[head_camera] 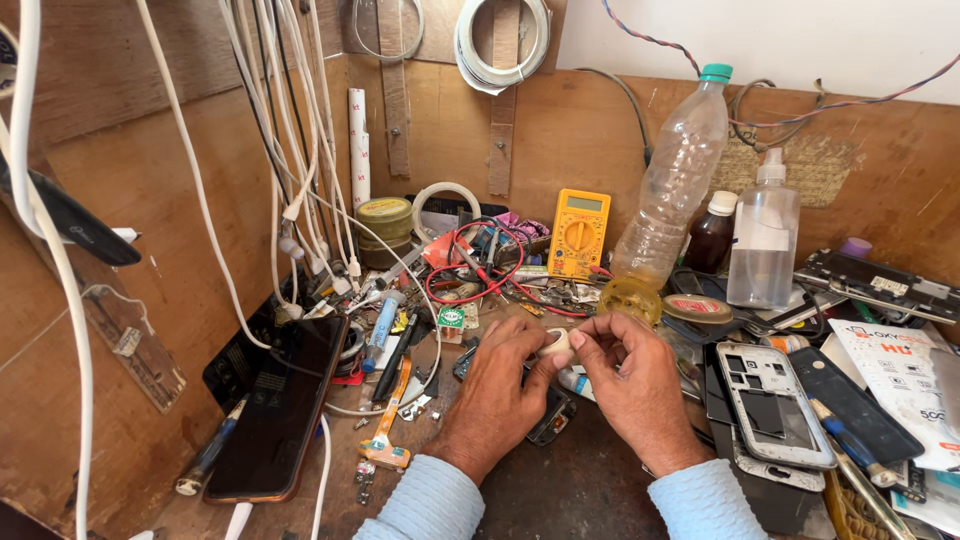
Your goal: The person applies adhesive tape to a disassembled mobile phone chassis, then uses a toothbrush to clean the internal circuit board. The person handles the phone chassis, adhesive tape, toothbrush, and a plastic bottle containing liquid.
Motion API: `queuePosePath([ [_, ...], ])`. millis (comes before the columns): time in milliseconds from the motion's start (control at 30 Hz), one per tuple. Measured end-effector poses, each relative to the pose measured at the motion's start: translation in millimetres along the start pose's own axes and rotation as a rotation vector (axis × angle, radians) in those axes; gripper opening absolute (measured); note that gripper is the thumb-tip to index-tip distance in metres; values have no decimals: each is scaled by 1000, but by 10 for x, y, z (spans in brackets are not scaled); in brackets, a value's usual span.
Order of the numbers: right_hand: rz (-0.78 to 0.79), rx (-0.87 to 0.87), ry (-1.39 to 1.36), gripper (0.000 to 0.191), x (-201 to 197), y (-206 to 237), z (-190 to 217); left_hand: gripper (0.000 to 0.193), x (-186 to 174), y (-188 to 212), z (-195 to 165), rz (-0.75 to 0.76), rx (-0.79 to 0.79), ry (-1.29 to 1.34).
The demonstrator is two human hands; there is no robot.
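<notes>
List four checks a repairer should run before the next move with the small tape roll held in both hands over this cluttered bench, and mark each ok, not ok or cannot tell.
1. Both hands on the roll: left hand and right hand pinch the small white tape roll between fingertips: ok.
2. Free tape end found: hidden by fingers: cannot tell.
3. Part waiting below: a small dark phone part lies under the hands: ok.
4. Bare bench space beside the hands: screwdrivers, red multimeter leads and phone frames crowd in: not ok.
</notes>
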State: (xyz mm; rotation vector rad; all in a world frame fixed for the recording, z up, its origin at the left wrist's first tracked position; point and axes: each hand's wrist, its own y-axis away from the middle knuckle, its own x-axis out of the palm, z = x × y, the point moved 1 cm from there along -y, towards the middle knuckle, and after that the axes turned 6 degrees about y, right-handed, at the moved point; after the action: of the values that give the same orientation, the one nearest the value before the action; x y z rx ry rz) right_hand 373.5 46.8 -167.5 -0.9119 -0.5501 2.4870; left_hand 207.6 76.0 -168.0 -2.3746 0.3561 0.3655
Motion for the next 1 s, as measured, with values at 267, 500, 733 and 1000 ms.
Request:
queuePosePath([
  [267,-47,8,99,16,34,35,-9,20,17,-6,22,-79,-16,-54],
  [500,-62,21,-64,16,-19,7,46,20,-19,-4,-5,-67,9,-27],
  [733,-96,-277,153,20,-81,44,205,18,-63,-6,-54,-68,66,-65],
  [1000,-127,-373,289,10,-88,61,235,17,-48,11,-71,-38,114,-106],
])
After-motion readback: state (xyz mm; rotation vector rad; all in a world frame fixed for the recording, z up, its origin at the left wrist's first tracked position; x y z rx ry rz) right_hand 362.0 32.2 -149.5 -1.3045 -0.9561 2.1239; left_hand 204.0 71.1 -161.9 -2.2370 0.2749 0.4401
